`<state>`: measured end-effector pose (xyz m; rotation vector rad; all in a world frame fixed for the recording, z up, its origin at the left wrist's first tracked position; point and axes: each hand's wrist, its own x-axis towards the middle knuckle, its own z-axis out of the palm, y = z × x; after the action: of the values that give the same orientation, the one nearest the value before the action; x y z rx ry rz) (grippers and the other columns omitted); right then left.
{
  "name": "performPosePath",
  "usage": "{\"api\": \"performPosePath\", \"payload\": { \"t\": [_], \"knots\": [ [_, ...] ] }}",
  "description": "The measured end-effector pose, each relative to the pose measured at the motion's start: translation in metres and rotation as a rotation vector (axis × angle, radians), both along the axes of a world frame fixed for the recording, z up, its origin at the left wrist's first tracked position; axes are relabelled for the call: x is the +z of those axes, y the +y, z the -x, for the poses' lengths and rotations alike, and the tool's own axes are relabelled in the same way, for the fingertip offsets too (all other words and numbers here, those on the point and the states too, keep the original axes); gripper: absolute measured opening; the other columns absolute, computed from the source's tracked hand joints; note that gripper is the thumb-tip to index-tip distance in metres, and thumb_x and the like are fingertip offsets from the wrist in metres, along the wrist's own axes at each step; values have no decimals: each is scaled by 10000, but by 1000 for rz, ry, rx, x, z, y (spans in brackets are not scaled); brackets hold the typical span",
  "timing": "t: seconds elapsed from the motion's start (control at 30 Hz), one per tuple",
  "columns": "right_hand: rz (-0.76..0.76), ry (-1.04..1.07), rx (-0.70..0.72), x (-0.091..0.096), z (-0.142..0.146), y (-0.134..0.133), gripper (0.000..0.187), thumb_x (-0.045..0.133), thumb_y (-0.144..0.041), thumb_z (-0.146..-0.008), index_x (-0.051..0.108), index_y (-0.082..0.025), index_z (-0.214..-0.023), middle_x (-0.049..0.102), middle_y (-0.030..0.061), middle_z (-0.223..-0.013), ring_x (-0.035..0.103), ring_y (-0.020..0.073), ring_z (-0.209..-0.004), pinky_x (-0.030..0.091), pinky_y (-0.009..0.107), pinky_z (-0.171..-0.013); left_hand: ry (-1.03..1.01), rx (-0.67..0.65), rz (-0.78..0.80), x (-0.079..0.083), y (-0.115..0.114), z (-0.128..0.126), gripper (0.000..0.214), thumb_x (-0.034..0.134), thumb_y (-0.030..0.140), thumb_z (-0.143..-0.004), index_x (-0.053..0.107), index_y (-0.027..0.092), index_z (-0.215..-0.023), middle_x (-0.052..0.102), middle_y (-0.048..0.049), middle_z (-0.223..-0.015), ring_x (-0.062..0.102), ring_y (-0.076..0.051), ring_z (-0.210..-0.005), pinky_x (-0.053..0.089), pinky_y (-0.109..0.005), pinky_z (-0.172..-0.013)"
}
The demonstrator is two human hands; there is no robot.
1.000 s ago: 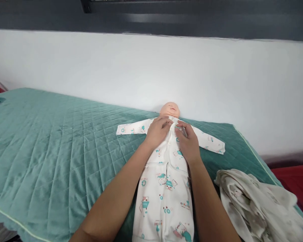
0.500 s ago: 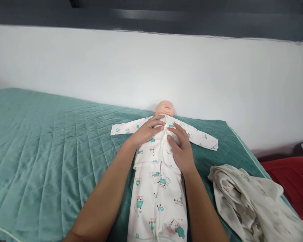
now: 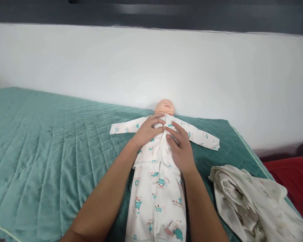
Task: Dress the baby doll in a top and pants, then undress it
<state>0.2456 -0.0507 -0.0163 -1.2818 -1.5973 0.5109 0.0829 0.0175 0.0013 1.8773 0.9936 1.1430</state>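
Note:
A doll [image 3: 164,107] lies on its back in a white baby shirt [image 3: 151,153] with teal animal prints and a buttoned front, its sleeves stretched to both sides. Matching baby trousers [image 3: 156,201] extend toward me below the shirt's hem. My left hand [image 3: 149,129] rests on the upper chest, with thumb and index fingertips close together on the cloth at the front opening. Opposite it, my right hand [image 3: 180,146] has its bent fingers on the shirt's other front edge. The fingertips of both hands meet near a button; the exact pinch is partly hidden.
Crumpled pale printed cloth [image 3: 247,201] lies at the right on the teal quilted bed cover [image 3: 53,151]. Past the bed's right edge stands a red object [image 3: 290,178]. A white wall [image 3: 151,67] rises just behind the doll's head.
Both hands stay at the shirt's front opening, with only slight finger shifts. The whole view has moved a little; the doll and clothes keep their places.

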Motion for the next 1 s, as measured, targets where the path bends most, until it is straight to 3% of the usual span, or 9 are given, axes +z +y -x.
{"api": "performPosePath", "payload": {
  "t": [0.33, 0.47, 0.6, 0.77, 1.0],
  "knots": [
    [-45, 250, -66, -6, -3, 6, 194, 616, -361, -895, 711, -274, -1040, 628, 46, -1355, 538, 233, -1313, 382, 468, -1153, 234, 137, -357, 2, -17, -11, 138, 571, 214, -913, 707, 231, -895, 644, -37, -1352, 542, -212, -1303, 407, -392, -1138],
    [-23, 330, -74, -8, -6, 9, 169, 617, -390, -881, 686, -243, -926, 642, 64, -1330, 578, 241, -1252, 427, 458, -1098, 198, 156, -291, -2, -28, -9, 189, 537, 240, -956, 723, 233, -930, 658, -34, -1340, 538, -204, -1313, 393, -407, -1161],
    [-38, 304, -46, -4, -4, 3, 175, 612, -381, -880, 657, -234, -796, 641, 58, -1328, 549, 245, -1289, 379, 463, -1138, 72, 162, -149, -8, -43, 0, 176, 550, 249, -958, 715, 218, -902, 644, -46, -1364, 530, -199, -1328, 378, -417, -1179],
    [25, 238, -19, -1, 1, -17, 175, 624, -391, -894, 694, -246, -827, 563, 47, -1443, 481, 270, -1365, 413, 474, -1098, 74, 34, -98, -8, -53, 12, 171, 567, 280, -965, 723, 223, -927, 560, -49, -1473, 409, -199, -1445, 287, -440, -1239],
    [-6, 201, -33, -4, 9, -28, 156, 649, -391, -885, 747, -270, -880, 574, 47, -1434, 500, 280, -1340, 516, 444, -974, 126, -140, -121, -9, -40, 24, 163, 596, 307, -960, 740, 262, -1023, 474, -24, -1556, 329, -203, -1502, 239, -478, -1264]
  ]
}}
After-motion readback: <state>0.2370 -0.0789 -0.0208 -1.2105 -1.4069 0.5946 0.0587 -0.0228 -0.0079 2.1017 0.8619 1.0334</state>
